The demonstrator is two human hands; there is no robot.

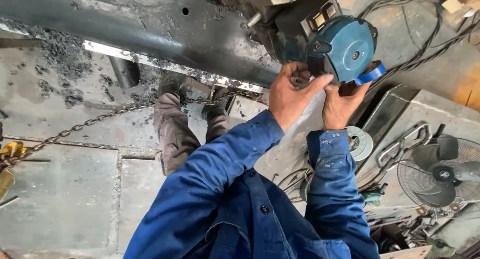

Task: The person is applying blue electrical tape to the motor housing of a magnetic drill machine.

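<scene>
Both arms raised, blue sleeves stretched up. Left hand [292, 96] clenched on the dark housing beside the round blue motor cap [345, 46]; right hand [345, 101] pinching one roll of blue tape [371, 75] just under the cap. One steel beam [150, 34] alongside, one chain [90, 121] and one fan [442, 171] on the floor

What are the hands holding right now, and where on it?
The right hand pinches a blue tape roll at its lower edge. The left hand presses against the blue machine housing.

Both hands, left hand [289, 95] and right hand [341, 104], grip the blue motor [345, 46] at one o'clock, right holding blue tape [370, 75].
</scene>
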